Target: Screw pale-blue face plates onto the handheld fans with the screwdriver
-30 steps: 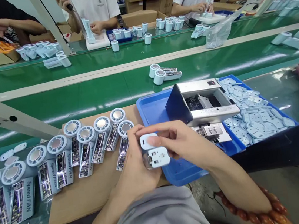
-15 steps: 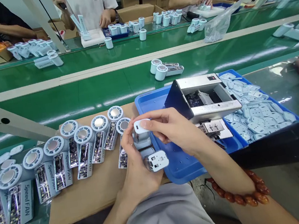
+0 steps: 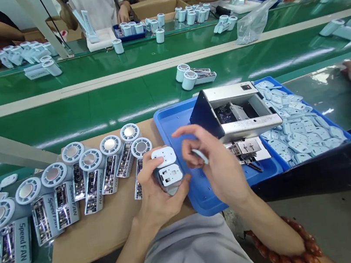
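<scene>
My left hand (image 3: 158, 191) is closed around two pale blue handheld fan bodies held side by side, their bottom ends facing me. The upper fan end (image 3: 165, 155) looks covered by a smooth pale blue plate; the lower fan end (image 3: 171, 174) shows dark openings. My right hand (image 3: 212, 167) hovers to the right of them, over the blue tray (image 3: 174, 123), apart from the fans. A thin pale blue end plate (image 3: 201, 156) sits edge-on in its curled fingers, while the index finger points left. Most of both fan bodies is hidden by my left hand.
Several fans (image 3: 91, 159) with exposed circuit boards lie on cardboard (image 3: 119, 223) at left. A metal screw-feeding machine (image 3: 238, 109) stands in the tray. Many loose plates (image 3: 303, 130) fill another tray at right. Two fans (image 3: 189, 79) lie on the green conveyor (image 3: 118, 100); co-workers work beyond it.
My right hand has moved right, away from the upper fan end, and now has a plate in its fingers. My left hand has turned the two fan ends toward me and closer together.
</scene>
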Demonstrator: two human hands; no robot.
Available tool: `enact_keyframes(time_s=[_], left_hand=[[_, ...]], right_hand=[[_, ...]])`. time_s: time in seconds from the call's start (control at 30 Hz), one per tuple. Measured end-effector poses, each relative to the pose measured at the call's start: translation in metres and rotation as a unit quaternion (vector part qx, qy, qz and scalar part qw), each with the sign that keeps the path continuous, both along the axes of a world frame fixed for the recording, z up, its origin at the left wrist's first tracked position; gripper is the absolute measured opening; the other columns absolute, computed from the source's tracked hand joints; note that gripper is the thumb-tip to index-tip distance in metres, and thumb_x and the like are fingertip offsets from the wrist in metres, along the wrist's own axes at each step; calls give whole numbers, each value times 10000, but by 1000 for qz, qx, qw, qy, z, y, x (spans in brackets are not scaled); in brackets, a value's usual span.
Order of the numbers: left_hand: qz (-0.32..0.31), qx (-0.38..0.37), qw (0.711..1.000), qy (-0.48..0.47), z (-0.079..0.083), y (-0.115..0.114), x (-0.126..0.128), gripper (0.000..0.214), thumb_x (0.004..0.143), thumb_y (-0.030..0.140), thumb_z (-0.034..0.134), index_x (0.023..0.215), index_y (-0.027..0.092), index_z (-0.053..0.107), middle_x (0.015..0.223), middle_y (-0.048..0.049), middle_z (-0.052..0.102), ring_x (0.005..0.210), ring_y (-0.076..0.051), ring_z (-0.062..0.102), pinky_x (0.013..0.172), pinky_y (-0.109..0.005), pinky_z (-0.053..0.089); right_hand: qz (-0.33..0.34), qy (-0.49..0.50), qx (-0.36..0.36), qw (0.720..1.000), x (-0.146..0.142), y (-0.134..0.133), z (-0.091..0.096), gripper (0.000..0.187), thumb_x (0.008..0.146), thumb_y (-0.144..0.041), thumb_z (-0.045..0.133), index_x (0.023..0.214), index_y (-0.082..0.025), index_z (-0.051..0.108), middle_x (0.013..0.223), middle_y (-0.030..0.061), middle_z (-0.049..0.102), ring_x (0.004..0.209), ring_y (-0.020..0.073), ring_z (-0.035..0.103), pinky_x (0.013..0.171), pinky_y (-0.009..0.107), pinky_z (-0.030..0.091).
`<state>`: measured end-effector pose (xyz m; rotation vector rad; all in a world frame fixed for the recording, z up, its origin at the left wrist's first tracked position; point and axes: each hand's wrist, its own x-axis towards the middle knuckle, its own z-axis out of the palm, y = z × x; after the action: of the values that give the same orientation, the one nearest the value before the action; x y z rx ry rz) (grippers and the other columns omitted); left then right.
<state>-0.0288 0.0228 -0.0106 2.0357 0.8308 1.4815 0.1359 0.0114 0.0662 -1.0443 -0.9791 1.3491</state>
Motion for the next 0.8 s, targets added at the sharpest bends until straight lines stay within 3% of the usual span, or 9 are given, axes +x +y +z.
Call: enact_keyframes(time_s=[0.1, 0.23, 0.37, 0.47, 0.6, 0.7, 0.8], left_hand=[[-18, 6, 1000, -3, -1, 3, -3, 703, 962, 155, 850, 1454, 369, 396, 1384, -114, 639, 1230, -288, 724, 971, -489, 670], [-27, 15, 999, -14, 1, 0, 0, 642, 970, 136, 801, 1422, 371, 411, 1373, -112, 633, 1155, -275, 707, 928, -475, 654], [-47, -12, 998, -25, 6, -4, 0, 664, 950, 112, 807, 1428, 362, 420, 1389, -112, 626, 1157, -272, 708, 885, -434, 643], [-70, -8, 997, -38, 5, -4, -1, 710, 932, 114, 853, 1457, 338, 430, 1402, -125, 626, 1177, -272, 700, 865, -409, 647], [-95, 21, 993, -62, -1, -4, -2, 742, 923, 133, 913, 1472, 312, 446, 1431, -141, 621, 1225, -271, 697, 877, -393, 662], [-100, 13, 993, -60, -4, -8, -1, 762, 933, 134, 935, 1483, 330, 447, 1461, -139, 602, 1278, -266, 690, 897, -379, 666], [-104, 12, 993, -57, -6, -11, -1, 819, 910, 322, 1025, 1497, 333, 455, 1471, -143, 597, 1318, -296, 696, 933, -415, 675]], right_hand=[[-86, 114, 28, 989, 9, -9, -1, 244, 1083, -361, 592, 1275, -232, 670, 831, 8, 483, 816, 161, 447, 781, 231, 457], [-88, 187, 22, 978, 18, -21, -2, 265, 1022, -230, 743, 1270, -314, 783, 1037, 23, 602, 948, 123, 561, 898, 168, 555], [-51, 92, 6, 994, 23, -33, -2, 302, 1072, -290, 849, 1339, -427, 821, 1142, -4, 682, 978, 95, 670, 898, 151, 577], [-36, 34, 16, 999, 25, -40, -1, 369, 1119, -352, 824, 1444, -524, 801, 1210, -21, 683, 1025, 81, 710, 968, 153, 613], [-13, -6, 33, 999, 25, -43, 6, 170, 1130, -351, 820, 1215, -478, 895, 1175, -43, 775, 1048, 48, 732, 899, 66, 580], [-35, -31, 11, 999, 20, -48, 15, 120, 1008, -339, 954, 1055, -437, 903, 1057, -50, 779, 922, 62, 695, 806, 72, 575], [-23, -71, -45, 996, 12, -56, 20, 160, 924, -359, 1019, 1016, -372, 889, 994, -14, 731, 836, 91, 613, 726, 115, 551]])
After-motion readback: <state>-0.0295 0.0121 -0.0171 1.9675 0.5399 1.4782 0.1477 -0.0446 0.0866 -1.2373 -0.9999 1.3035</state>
